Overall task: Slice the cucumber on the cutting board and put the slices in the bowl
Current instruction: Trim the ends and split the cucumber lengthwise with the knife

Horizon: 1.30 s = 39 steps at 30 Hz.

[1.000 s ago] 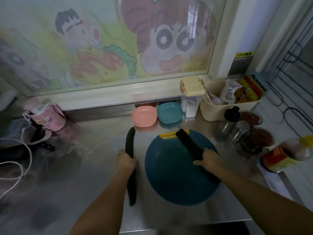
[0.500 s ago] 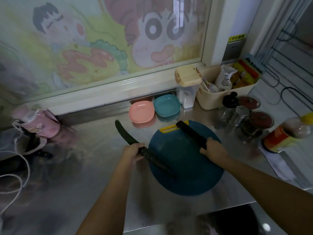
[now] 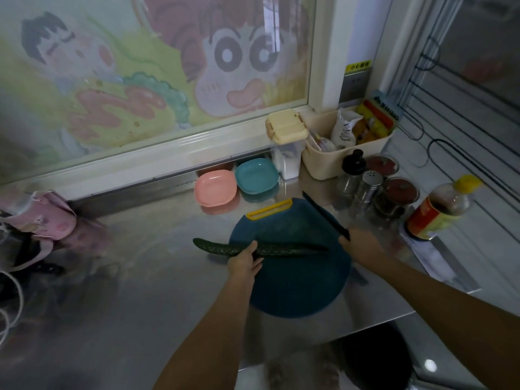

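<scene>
1. The whole cucumber (image 3: pixel 289 250) lies crosswise over the far half of the round blue cutting board (image 3: pixel 295 291). Its left end reaches past the board's rim above the steel counter (image 3: pixel 140 291).
2. Our left hand (image 3: pixel 243 263) grasps the cucumber near its middle, at the board's left edge.
3. Our right hand (image 3: pixel 358 246) clasps the handle of a black knife (image 3: pixel 323 213) at the board's right rim, blade pointing away toward the wall, apart from the cucumber.
4. A pink bowl (image 3: pixel 215 188) and a teal bowl (image 3: pixel 256 175) sit side by side just behind the board.
5. A sauce bottle (image 3: pixel 439 209) stands well to the right.
</scene>
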{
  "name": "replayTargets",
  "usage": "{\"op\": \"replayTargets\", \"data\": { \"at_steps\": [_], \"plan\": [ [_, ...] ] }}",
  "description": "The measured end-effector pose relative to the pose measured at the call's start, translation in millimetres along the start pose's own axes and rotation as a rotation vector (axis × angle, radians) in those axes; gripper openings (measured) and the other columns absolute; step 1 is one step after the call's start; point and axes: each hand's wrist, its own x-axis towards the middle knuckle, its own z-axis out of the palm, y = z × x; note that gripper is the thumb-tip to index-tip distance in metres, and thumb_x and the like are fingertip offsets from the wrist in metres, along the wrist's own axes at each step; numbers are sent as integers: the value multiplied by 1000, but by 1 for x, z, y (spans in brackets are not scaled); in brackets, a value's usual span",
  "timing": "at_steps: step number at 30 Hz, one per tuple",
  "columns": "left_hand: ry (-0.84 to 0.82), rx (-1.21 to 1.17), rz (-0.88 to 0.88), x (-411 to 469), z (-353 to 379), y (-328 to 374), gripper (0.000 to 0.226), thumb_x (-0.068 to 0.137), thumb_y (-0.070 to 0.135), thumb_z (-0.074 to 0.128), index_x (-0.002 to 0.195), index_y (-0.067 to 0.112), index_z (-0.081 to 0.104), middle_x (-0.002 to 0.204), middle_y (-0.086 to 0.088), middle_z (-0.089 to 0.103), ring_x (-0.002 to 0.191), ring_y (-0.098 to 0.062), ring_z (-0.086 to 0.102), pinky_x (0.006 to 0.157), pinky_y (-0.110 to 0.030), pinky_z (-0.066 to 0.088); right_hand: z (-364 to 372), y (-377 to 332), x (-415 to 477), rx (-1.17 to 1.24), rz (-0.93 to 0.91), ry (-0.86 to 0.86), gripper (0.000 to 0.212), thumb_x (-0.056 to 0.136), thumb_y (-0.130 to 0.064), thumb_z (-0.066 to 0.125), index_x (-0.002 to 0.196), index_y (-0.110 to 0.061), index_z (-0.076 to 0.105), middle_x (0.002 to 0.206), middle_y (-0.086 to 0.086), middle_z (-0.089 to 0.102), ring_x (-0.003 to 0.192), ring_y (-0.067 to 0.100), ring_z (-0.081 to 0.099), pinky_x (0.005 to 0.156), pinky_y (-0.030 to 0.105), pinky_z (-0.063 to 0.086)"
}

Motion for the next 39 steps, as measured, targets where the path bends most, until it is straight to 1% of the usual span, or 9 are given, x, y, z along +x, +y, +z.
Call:
{"op": "replayTargets", "data": {
  "at_steps": [9, 16, 19, 23, 25, 27, 30, 33, 39],
  "plan": [
    [15, -43, 17, -12, -19, -33, 43, 80, 15, 74, 117, 2, 55, 115, -11, 61, 93, -24, 61, 79, -33, 51, 4, -2, -15, 50, -77, 23, 24, 95, -22, 46, 97, 0, 55, 91, 14, 57, 84, 27, 56, 68, 26, 36],
    [126, -200, -5, -40, -27, -79, 50, 84, 9, 69, 125, -7, 46, 118, -22, 56, 95, -33, 60, 81, -35, 50, 7, 9, -27, 33, -116, -9, 25, 96, -22, 47, 98, 2, 53, 98, 22, 62, 89, 31, 60, 67, 28, 37],
    [120, 21, 12, -44, -30, -81, 35, 91, 27, 60, 110, -1, 51, 92, -19, 60, 72, -28, 62, 65, -36, 54, 7, 10, -33, 24, -140, -5, 27, 96, -22, 47, 100, 4, 54, 98, 21, 62, 90, 32, 60, 66, 27, 36],
    [2, 450, -134, -49, -33, -65, 60, 97, 51, 34, 83, -3, 55, 65, -18, 63, 60, -29, 62, 56, -37, 54, 8, 11, -33, 30, -156, -20, 28, 96, -24, 46, 102, 2, 56, 98, 20, 63, 88, 31, 60, 67, 31, 42],
    [-29, 763, 48, -52, -31, -60, 57, 98, 46, 37, 67, 2, 55, 52, -11, 61, 50, -25, 60, 56, -38, 56, 9, 13, -34, 35, -159, -23, 29, 96, -25, 46, 102, 1, 57, 98, 20, 64, 87, 31, 60, 70, 33, 44],
    [-82, 1097, 532, -52, -22, -59, 44, 95, 39, 50, 62, 9, 53, 55, -4, 59, 52, -20, 58, 60, -37, 55, 9, 14, -35, 31, -161, -18, 29, 96, -24, 47, 101, 2, 57, 96, 20, 64, 87, 32, 60, 67, 31, 41],
    [-371, 1501, 1073, -51, -2, -58, 30, 81, 37, 68, 103, 19, 58, 105, 0, 59, 100, -16, 53, 89, -30, 42, 7, 14, -36, 35, -150, -21, 28, 96, -23, 47, 98, 3, 57, 94, 20, 63, 86, 32, 59, 63, 28, 35],
    [-666, 1823, 1059, -35, 10, -66, 58, 84, 31, 66, 136, 25, 42, 133, -2, 46, 123, -21, 37, 105, -33, 29, 7, 15, -35, 67, -137, -36, 28, 96, -23, 47, 98, 3, 57, 94, 21, 63, 85, 31, 59, 63, 26, 33],
    [-421, 1545, 1195, -21, 20, -77, 53, 91, 14, 56, 140, 27, 40, 123, -6, 51, 108, -25, 45, 94, -39, 40, 6, 13, -38, 173, -125, -33, 27, 97, -23, 44, 102, 0, 56, 92, 18, 63, 85, 32, 61, 65, 30, 43]
  ]
}}
